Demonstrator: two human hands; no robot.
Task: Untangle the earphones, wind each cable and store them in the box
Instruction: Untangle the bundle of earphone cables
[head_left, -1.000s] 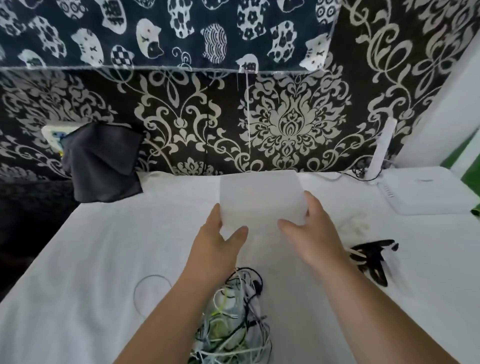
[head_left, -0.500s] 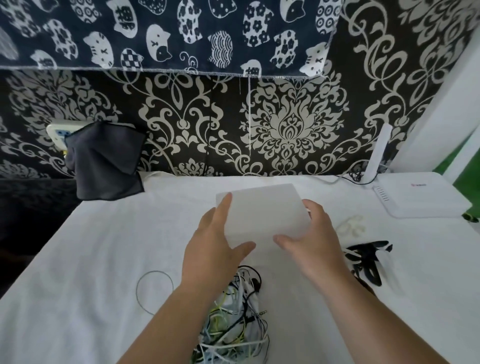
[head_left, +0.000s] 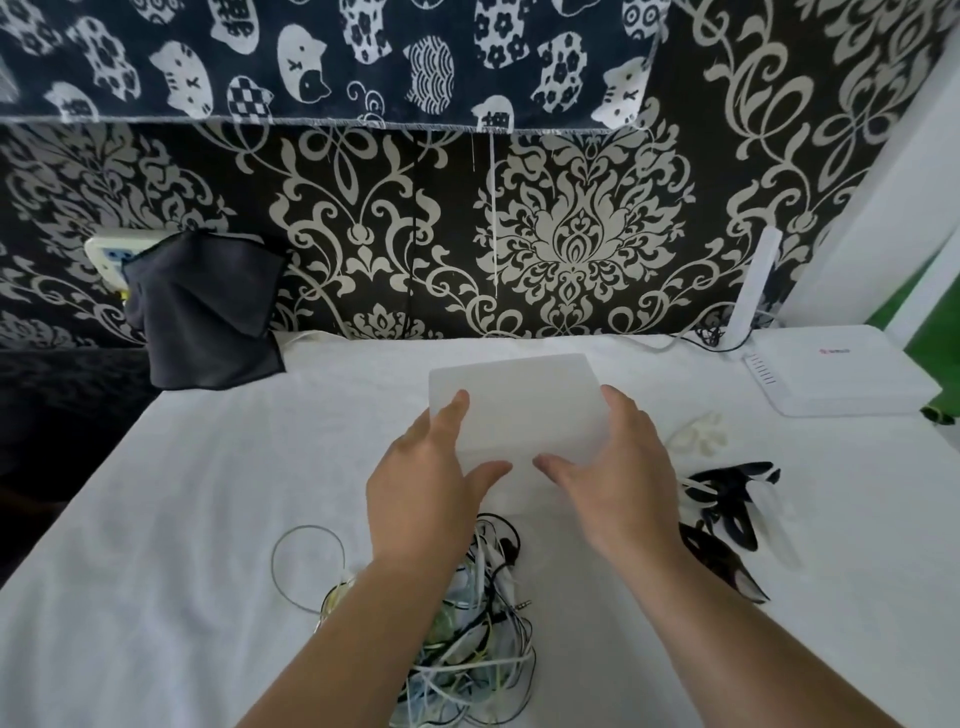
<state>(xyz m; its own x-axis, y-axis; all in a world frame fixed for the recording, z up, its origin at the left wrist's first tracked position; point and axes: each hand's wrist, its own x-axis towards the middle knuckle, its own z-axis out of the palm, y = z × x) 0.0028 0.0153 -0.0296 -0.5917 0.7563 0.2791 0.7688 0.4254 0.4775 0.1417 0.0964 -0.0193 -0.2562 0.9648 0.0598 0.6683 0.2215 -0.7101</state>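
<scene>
Clamping the white box (head_left: 519, 405) between left grip (head_left: 421, 493) and right grip (head_left: 618, 478), thumbs on its near edge. Just behind both grips, beneath the wrists: tangled earphones (head_left: 478, 623) on the worktop (head_left: 156, 519).

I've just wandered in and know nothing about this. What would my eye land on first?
Most likely the white box in the middle of the view, held between the left hand and the right hand. Nearer the camera, between the forearms, a messy tangle of earphone cables in white, black and yellow-green lies on the table. Behind it all, the bold black-and-cream patterned wall fills the upper half.
</scene>
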